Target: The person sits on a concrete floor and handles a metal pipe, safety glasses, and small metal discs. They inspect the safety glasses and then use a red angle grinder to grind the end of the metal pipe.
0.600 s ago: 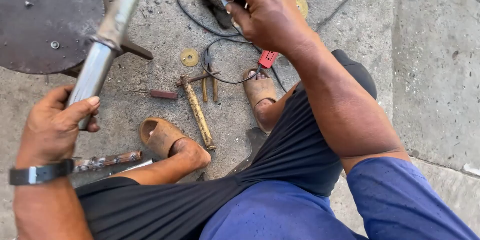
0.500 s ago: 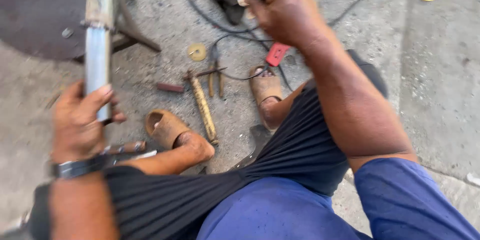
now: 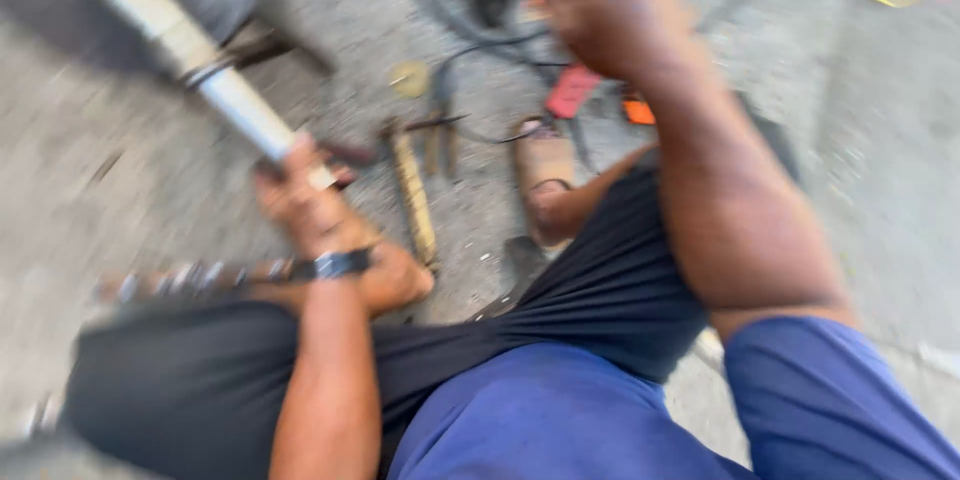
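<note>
Pretty blurry shot, so take the small stuff with a grain of salt. The left hand (image 3: 300,202) is clenched around the lower end of a silvery metal pipe (image 3: 175,45), which slants up and away to the top left corner, where it's cut off by the edge. There's a dark watch (image 3: 338,264) on that wrist. The right hand (image 3: 610,10) is up at the top, closed into a fist near something dark with a bit of grey, but it's smeared and half out of view, so I honestly can't tell what it's holding, if anything. Count-wise: one pipe, two hands, two tan sandals, though only the one on the right foot (image 3: 545,160) shows clearly; the other is mostly hidden behind the left wrist. On the concrete floor (image 3: 880,170) there's one long brass-coloured rod (image 3: 413,190) lying just beside the left hand, one small round yellowish disc (image 3: 409,79), one red flat piece (image 3: 573,92) and a loop of black cable (image 3: 470,40). A ridged dark bar (image 3: 190,278) runs off behind the left forearm, too blurred to identify.
</note>
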